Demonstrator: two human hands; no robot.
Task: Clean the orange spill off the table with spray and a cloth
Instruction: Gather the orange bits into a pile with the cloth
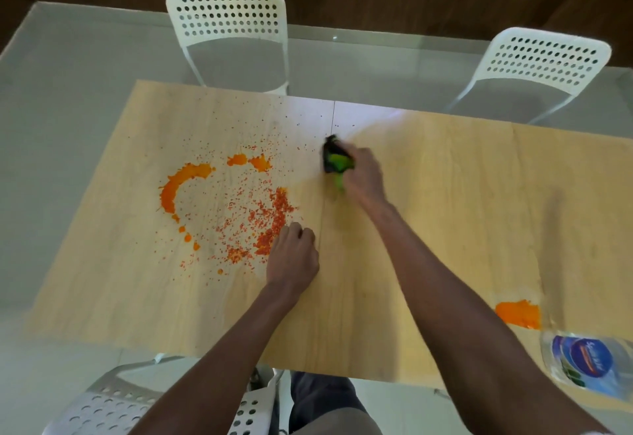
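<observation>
While the orange spill (226, 208) sits left of centre on the table (428, 229), both hands are out.
Right hand (363, 174) grips a green-and-black spray bottle (335, 160) mid-frame; left hand (293, 255) rests curled, holding nothing, at the spill's edge.

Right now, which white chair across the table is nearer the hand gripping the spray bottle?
The far left chair, almost straight beyond the right hand and spray bottle; the other chair stands far off to the right.

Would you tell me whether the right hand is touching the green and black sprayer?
Touching: the head view shows the right hand wrapped around the green and black sprayer.
</observation>
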